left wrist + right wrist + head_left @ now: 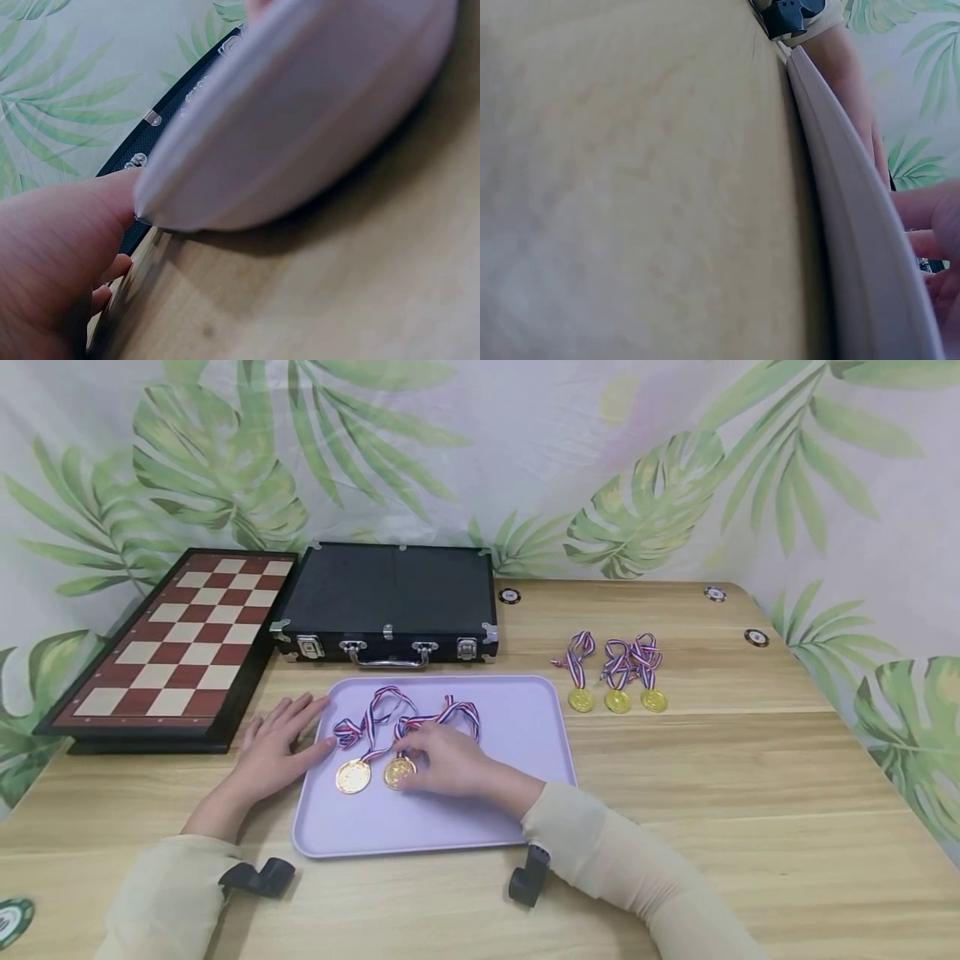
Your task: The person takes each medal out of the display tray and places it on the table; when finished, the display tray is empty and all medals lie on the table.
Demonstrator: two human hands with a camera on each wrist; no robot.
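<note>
Medal (399, 772) under right hand (450, 764), on tray (525, 727)

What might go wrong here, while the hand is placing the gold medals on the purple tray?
The striped ribbons of the two gold medals on the lilac plastic tray overlap, so lifting one may drag the other. The right hand touches a medal near the left hand, which only rests at the tray's edge, so a push may slide the tray toward the black case.
</note>
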